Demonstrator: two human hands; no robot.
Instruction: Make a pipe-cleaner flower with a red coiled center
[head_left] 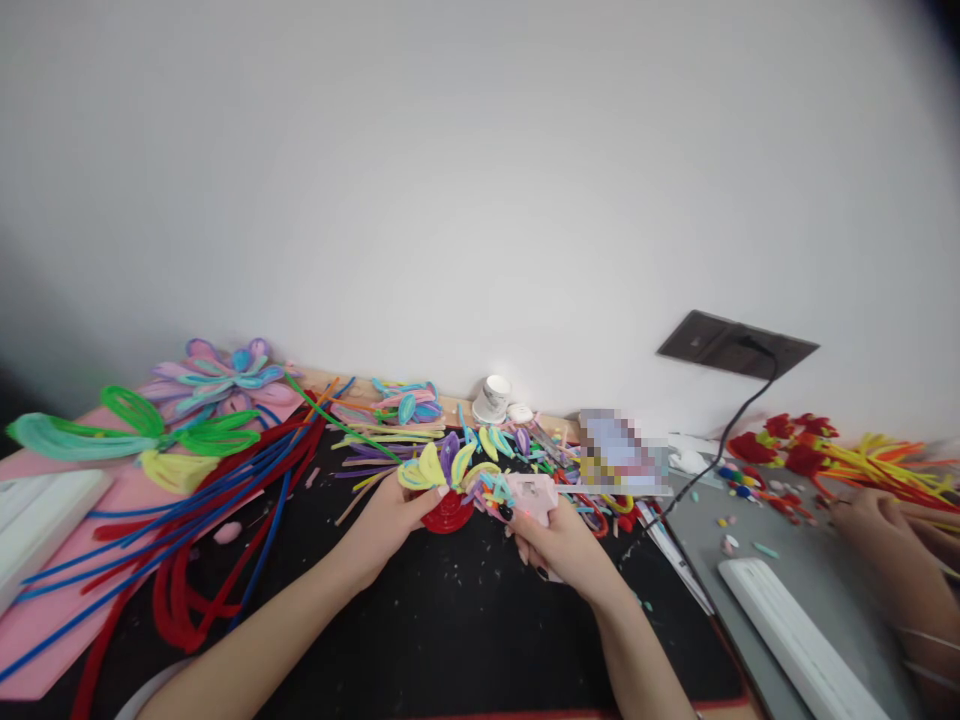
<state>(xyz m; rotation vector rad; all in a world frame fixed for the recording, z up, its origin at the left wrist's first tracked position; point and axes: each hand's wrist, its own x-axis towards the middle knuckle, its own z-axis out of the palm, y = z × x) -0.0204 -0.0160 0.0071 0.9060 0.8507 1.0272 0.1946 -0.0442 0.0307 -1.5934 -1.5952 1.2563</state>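
Observation:
My left hand (386, 525) is closed, with thumb and fingers pinching a yellow pipe-cleaner flower (421, 470) by its edge. Just behind the fingertips, a purple petal (450, 457) stands up. Below the flower is a round red coiled piece (448, 516), partly covered. My right hand (559, 548) wraps round a pale pink glue gun (534, 494), whose front end points left toward the flower. Short pastel pipe-cleaner pieces (491, 488) lie between the two hands. Whether the glue gun's tip touches anything, I cannot tell.
Blue pipe cleaners (225, 500) and finished flowers (217, 375) lie at left. A paper cup (493, 398) stands by the wall. A black cable (739, 415) hangs from the socket (739, 343). Another person's hand (874, 520) works at right, near a white lamp-like bar (795, 635).

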